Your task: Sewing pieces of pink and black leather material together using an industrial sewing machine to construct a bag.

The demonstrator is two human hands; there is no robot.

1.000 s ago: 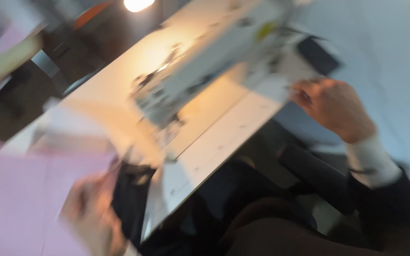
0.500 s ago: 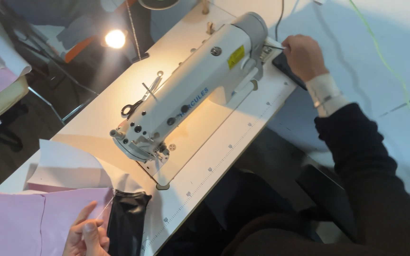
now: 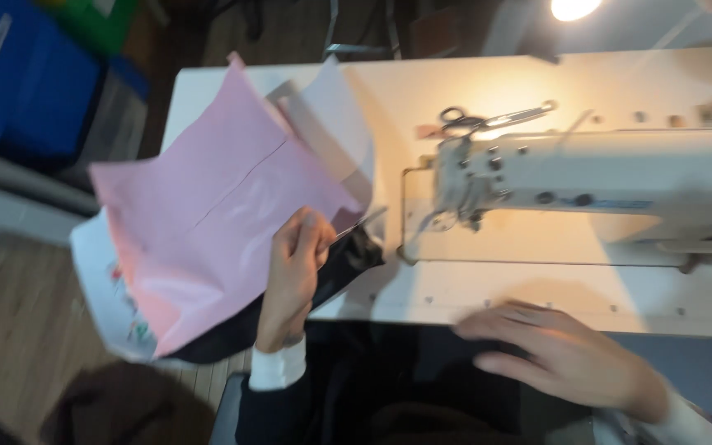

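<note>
The left hand (image 3: 292, 276) is closed on a small metal tool (image 3: 358, 227), thin and pointed, pinched between thumb and fingers; it is too blurred to say whether it is a snip or tweezers. The tool's tip points toward the sewing machine (image 3: 603, 177) and lies just over the edge of a piece of black cloth (image 3: 348, 259). That black cloth hangs off the front left edge of the white bench (image 3: 455, 91) and runs down under the left wrist. A large sheet of pink fabric (image 3: 208, 222) lies to the left of the hand, touching it, spread over the bench's left end and drooping past its edge. Under the pink sheet a white piece (image 3: 339, 124) shows toward the back, and another white piece with small coloured marks (image 3: 105, 288) hangs lower left.

The right hand (image 3: 558, 350) is open, fingers spread and pointing left, palm down, holding nothing; it lies at the front edge of the bench, in front of the sewing machine and well apart from the left hand. Both wrists show white cuffs under dark sleeves.

A pair of scissors (image 3: 488, 122) rests on top of the sewing machine near its needle end. A lit lamp (image 3: 574, 8) shines at the back.
</note>
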